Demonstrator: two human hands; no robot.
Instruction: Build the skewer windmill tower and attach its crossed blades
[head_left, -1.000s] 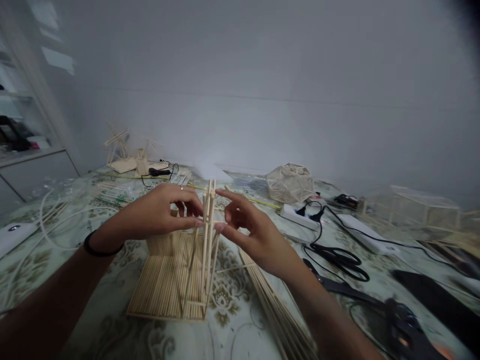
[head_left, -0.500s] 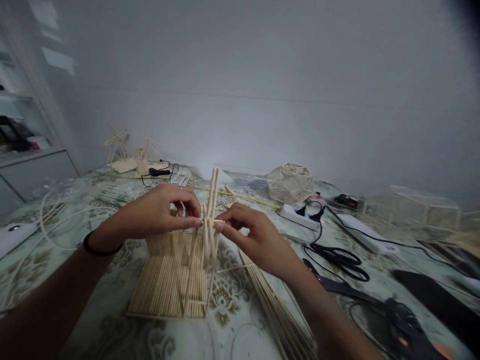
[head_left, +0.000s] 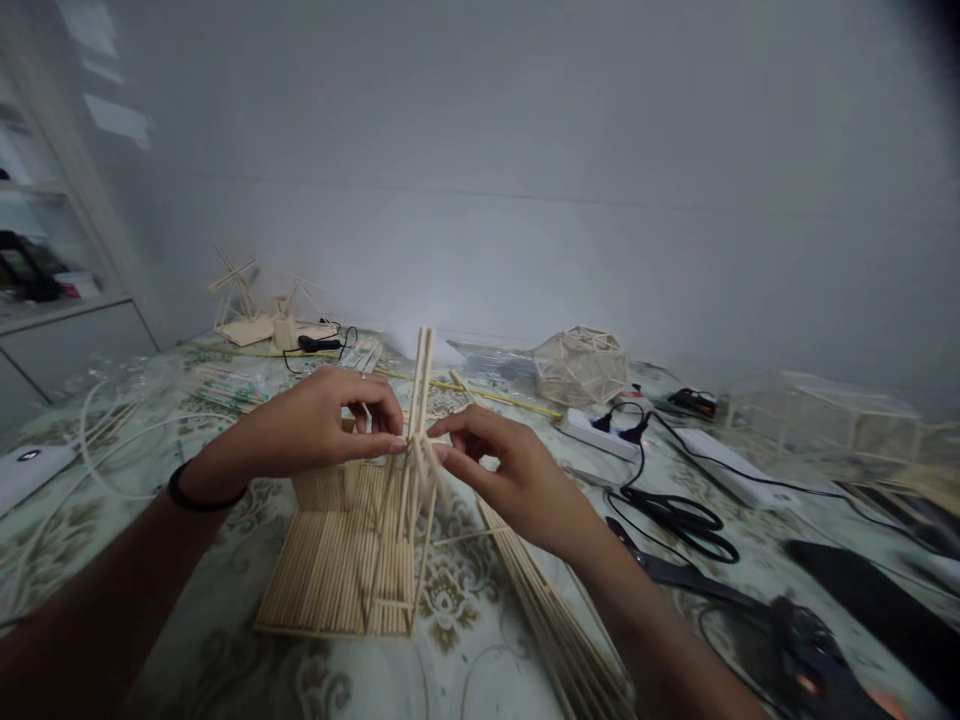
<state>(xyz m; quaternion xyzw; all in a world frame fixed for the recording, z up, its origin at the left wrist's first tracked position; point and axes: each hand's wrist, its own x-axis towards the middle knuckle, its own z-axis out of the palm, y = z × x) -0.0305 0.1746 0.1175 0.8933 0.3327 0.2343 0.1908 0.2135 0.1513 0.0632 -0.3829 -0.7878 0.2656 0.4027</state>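
Paired sticks (head_left: 422, 375) at a new tilt, left hand (head_left: 343, 418) and right hand (head_left: 517, 465) (fingers pinched) on a crosspiece (head_left: 436, 442).

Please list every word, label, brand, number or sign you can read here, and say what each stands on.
No text can be read with certainty.
Plastic packets: green print, too small and blurred to read.
White power strip with black plugs: any marking is too small to make out.
Stick model: no writing visible.

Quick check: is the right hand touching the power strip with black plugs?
Apart. The head view shows tablecloth between the right hand and the power strip.
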